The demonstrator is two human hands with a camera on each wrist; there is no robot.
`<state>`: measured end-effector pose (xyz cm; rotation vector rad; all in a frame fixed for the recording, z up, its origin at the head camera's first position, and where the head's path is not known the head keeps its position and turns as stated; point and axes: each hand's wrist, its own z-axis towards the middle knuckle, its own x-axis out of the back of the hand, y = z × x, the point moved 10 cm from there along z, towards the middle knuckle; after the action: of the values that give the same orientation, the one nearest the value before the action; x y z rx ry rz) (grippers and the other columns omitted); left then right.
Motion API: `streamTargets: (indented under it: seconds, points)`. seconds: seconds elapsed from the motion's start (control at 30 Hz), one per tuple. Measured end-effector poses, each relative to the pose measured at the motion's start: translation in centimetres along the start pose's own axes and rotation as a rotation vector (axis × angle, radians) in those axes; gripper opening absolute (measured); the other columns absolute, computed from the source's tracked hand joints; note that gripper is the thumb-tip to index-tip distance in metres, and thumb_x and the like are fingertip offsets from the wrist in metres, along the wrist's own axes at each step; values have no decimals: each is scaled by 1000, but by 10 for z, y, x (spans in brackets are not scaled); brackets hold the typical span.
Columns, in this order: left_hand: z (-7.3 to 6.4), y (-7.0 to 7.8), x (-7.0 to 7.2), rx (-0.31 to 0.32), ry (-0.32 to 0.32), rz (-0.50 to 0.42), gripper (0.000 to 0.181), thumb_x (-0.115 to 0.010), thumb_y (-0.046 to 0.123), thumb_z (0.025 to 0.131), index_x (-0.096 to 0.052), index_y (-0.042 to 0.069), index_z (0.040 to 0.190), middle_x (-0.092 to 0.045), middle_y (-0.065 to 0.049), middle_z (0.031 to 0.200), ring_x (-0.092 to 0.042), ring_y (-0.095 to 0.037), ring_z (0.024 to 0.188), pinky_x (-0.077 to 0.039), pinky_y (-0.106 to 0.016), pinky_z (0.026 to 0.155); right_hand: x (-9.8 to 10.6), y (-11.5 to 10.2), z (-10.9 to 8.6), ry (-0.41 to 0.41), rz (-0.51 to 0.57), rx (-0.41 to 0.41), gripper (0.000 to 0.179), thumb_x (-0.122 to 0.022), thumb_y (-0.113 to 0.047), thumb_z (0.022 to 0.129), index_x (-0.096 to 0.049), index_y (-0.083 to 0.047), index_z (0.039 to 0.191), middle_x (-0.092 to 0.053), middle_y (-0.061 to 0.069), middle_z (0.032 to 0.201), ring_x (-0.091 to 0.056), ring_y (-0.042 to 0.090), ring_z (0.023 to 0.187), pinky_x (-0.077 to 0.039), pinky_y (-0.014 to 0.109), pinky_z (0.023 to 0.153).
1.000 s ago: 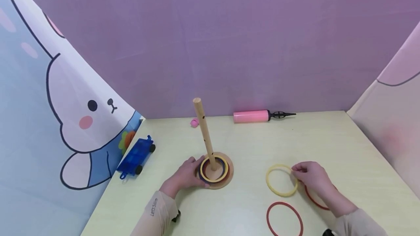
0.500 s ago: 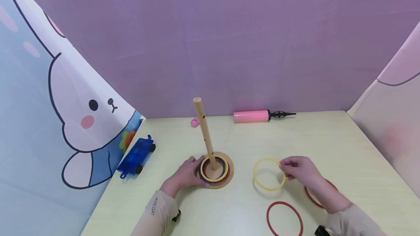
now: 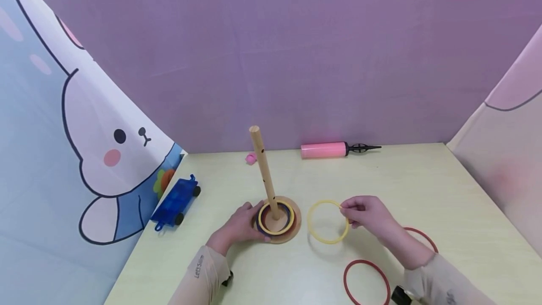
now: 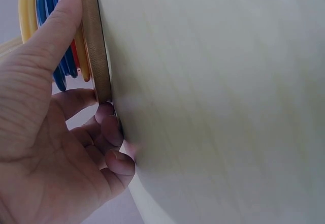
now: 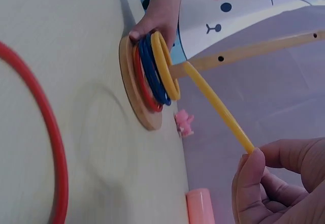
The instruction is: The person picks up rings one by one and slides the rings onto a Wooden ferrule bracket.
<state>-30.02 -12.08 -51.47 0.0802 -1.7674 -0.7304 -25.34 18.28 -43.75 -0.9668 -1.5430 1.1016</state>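
A wooden stand has a round base (image 3: 296,230) and an upright peg (image 3: 265,173). My left hand (image 3: 241,226) grips the base from the left; in the left wrist view its thumb lies along the base edge beside the rings, with the other fingers curled below. Around the peg's foot, the right wrist view shows a yellow ring (image 5: 163,64), blue rings (image 5: 151,70) and a red ring (image 5: 142,89) stacked. My right hand (image 3: 369,213) pinches another yellow ring (image 3: 310,222) at its right edge. That ring hangs tilted above the table, right of the stand and apart from the peg.
One red ring (image 3: 362,261) lies near the table's front, and a second red ring (image 3: 426,237) is partly hidden by my right forearm. A pink pump (image 3: 323,150) and a small pink toy (image 3: 251,158) sit along the back. At left stands a blue wheeled cart (image 3: 175,203).
My right hand has lifted the yellow ring off the table and carried it left towards the stand, uncovering more of the red ring behind. The left hand and stand have stayed put.
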Motion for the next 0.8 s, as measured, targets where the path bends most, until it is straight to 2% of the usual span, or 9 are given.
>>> streamTargets:
  seconds: [0.47, 0.8]
  points:
    - [0, 0, 0, -10, 4, 11, 112, -88, 52, 63, -32, 14, 153, -46, -4, 100, -45, -18, 90, -42, -40, 84, -43, -34, 8, -88, 52, 68, 23, -65, -7, 92, -65, 11, 105, -64, 5, 79, -60, 17, 69, -54, 30, 63]
    - [-1, 3, 1, -21, 17, 8, 112, -88, 51, 63, -33, 14, 153, -47, -4, 100, -45, -19, 91, -43, -41, 85, -66, -49, 14, -122, 96, 92, 23, -67, -6, 90, -65, 13, 104, -64, 5, 76, -60, 16, 68, -54, 29, 62]
